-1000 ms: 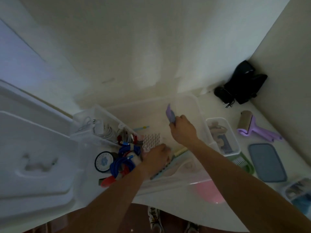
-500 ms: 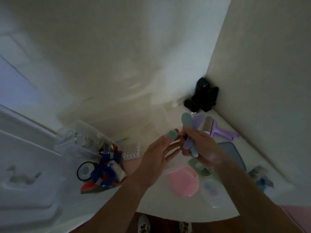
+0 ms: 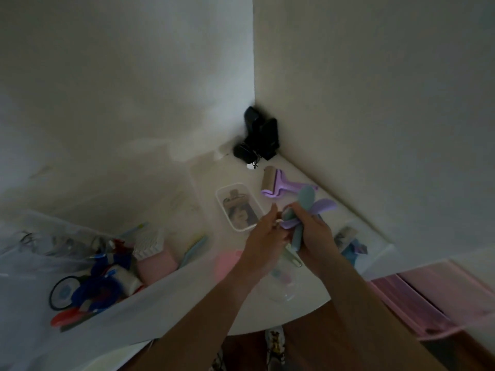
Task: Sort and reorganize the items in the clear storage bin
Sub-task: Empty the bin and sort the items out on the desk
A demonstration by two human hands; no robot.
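My right hand grips a bundle of utensils: a teal paddle-shaped one and a purple one, held upright above the white table. My left hand reaches in from the left, and its thumb and fingertips pinch the lower part of the same bundle. The clear storage bin lies at the lower left. It holds blue cables, a pink box, a white honeycomb piece and a teal comb.
A small clear container with dark items sits just left of my hands. A purple lint roller lies behind them, and black objects fill the wall corner. A pink lid and a pink bin are nearby.
Both hands left the bin and moved right over the table. My right hand now grips a teal utensil as well as the purple one, and my left hand has closed onto the bundle.
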